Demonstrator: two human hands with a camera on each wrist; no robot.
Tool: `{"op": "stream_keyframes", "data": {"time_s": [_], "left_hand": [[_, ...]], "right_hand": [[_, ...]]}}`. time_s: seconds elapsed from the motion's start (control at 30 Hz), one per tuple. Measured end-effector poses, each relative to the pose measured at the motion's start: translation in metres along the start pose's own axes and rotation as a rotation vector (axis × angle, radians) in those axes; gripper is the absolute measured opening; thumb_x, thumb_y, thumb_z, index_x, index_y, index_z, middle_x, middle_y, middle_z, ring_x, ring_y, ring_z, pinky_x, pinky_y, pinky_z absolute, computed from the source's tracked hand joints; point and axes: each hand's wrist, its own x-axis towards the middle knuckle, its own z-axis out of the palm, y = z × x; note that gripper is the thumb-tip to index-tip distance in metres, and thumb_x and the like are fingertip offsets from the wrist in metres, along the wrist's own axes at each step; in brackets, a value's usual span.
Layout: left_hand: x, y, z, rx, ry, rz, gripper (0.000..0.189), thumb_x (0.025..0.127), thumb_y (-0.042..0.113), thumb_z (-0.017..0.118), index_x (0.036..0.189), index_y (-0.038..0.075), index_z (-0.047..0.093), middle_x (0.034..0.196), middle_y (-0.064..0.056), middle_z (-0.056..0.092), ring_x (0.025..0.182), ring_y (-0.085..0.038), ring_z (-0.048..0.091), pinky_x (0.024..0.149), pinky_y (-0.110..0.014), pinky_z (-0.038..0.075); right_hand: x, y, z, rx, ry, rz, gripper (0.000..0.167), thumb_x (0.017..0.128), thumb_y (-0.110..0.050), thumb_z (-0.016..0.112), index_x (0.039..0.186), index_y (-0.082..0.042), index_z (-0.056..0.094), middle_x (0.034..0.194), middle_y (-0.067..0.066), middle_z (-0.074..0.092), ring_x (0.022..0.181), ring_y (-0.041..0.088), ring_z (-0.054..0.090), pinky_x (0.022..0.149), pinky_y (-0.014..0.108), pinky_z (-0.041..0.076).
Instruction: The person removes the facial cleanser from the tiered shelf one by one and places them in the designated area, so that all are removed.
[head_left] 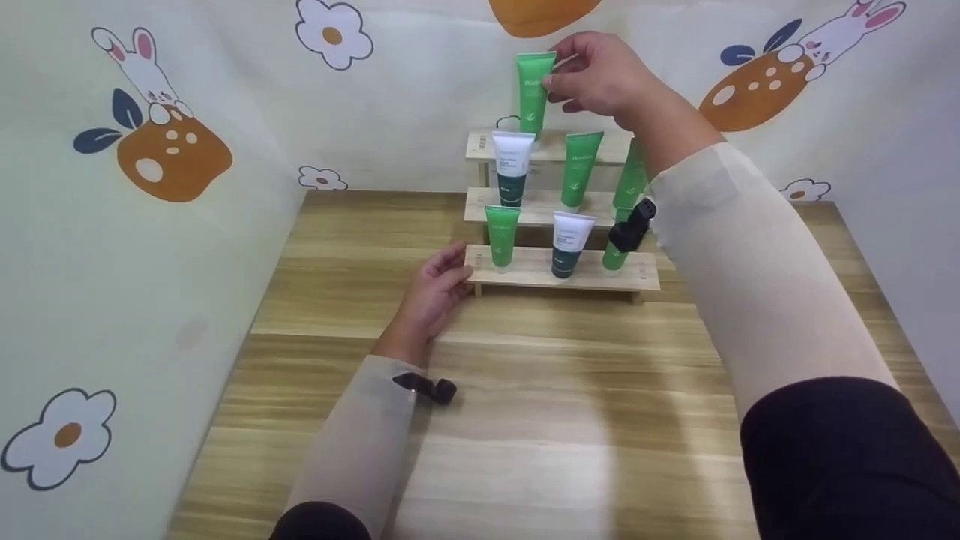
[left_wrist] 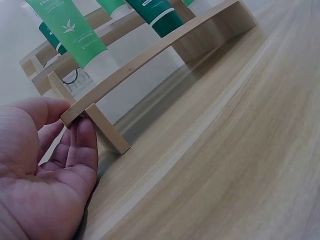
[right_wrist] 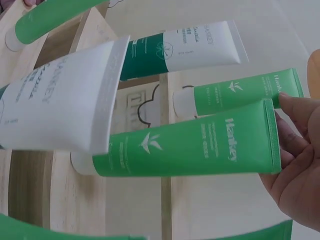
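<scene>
Nearest to me, a black sleeve [head_left: 840, 450] covers the upper part of my right arm, with a pale under-sleeve [head_left: 780, 292] running on to the wrist. A small black camera [head_left: 442, 390] sits at my left wrist, over the wood-grain tabletop [head_left: 525, 405]. Farther on, my left hand [head_left: 435, 289] grips the left end of the lowest shelf [head_left: 532, 279] of a three-tier wooden stand, my thumb on top of the board and my fingers tucked beneath it. Three tubes stand cap-down along that shelf: a green one [head_left: 502, 234] at the left, a white and dark-green one [head_left: 571, 238] in the middle, and at the right another green one, partly hidden behind the camera on my right wrist. On the middle shelf [head_left: 546, 201] behind them, a white and dark-green tube stands at the left, a green one in the middle, and one more green one at the right, half covered by my forearm. Farther still, my right hand [head_left: 596, 75] pinches the upper end of the held green tube [head_left: 532, 86], thumb and fingers close together. It is upright at the left part of the top shelf [head_left: 559, 151], cap downward; I cannot tell whether the shelf bears its weight. Behind everything hangs a pale backdrop [head_left: 420, 97] printed with rabbits, orange fruit and flowers.
</scene>
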Motion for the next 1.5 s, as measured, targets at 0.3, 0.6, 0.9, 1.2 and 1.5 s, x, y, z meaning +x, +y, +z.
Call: {"op": "stream_keyframes", "data": {"time_s": [0.3, 0.6, 0.9, 1.2, 1.5], "left_hand": [[0.0, 0.0, 0.002, -0.03, 0.013, -0.006, 0.058, 0.101, -0.004, 0.064, 0.156, 0.005, 0.051, 0.142, -0.007, 0.06, 0.106, -0.013, 0.063, 0.086, -0.021, 0.057], [0.001, -0.001, 0.001, -0.039, 0.021, -0.02, 0.057, 0.101, -0.004, 0.064, 0.156, 0.008, 0.052, 0.15, -0.009, 0.057, 0.111, -0.014, 0.064, 0.087, -0.022, 0.058], [0.001, -0.001, -0.002, -0.032, 0.011, -0.009, 0.059, 0.101, -0.005, 0.063, 0.157, 0.006, 0.049, 0.149, -0.008, 0.057, 0.111, -0.013, 0.064, 0.087, -0.021, 0.058], [-0.001, -0.002, -0.003, -0.007, 0.005, 0.008, 0.058, 0.101, -0.003, 0.064, 0.156, 0.005, 0.051, 0.138, -0.005, 0.061, 0.106, -0.012, 0.063, 0.084, -0.02, 0.057], [-0.001, 0.0, -0.002, -0.004, 0.0, 0.017, 0.059, 0.101, -0.004, 0.062, 0.158, 0.003, 0.047, 0.137, -0.004, 0.061, 0.105, -0.011, 0.063, 0.081, -0.02, 0.056]], "right_hand": [[-0.016, 0.017, -0.031, -0.015, 0.008, 0.028, 0.042, 0.108, -0.029, 0.063, 0.148, -0.021, 0.056, 0.148, 0.006, 0.065, 0.132, 0.025, 0.067, 0.119, 0.04, 0.053], [-0.036, 0.05, -0.069, 0.063, 0.055, 0.065, 0.046, 0.108, -0.032, 0.063, 0.151, -0.021, 0.053, 0.139, 0.001, 0.065, 0.134, 0.025, 0.066, 0.123, 0.041, 0.048], [-0.059, 0.088, -0.098, 0.264, 0.171, 0.072, 0.048, 0.106, -0.032, 0.066, 0.15, -0.021, 0.052, 0.13, -0.004, 0.065, 0.118, 0.017, 0.07, 0.094, 0.016, 0.06], [-0.079, 0.118, -0.113, 0.562, 0.237, 0.021, 0.047, 0.107, -0.028, 0.066, 0.151, -0.023, 0.049, 0.136, -0.002, 0.056, 0.122, 0.02, 0.065, 0.09, 0.021, 0.063], [-0.098, 0.168, -0.125, 0.714, 0.331, 0.039, 0.054, 0.102, -0.03, 0.073, 0.152, -0.027, 0.052, 0.138, -0.002, 0.056, 0.123, 0.019, 0.063, 0.087, 0.023, 0.065]]}}
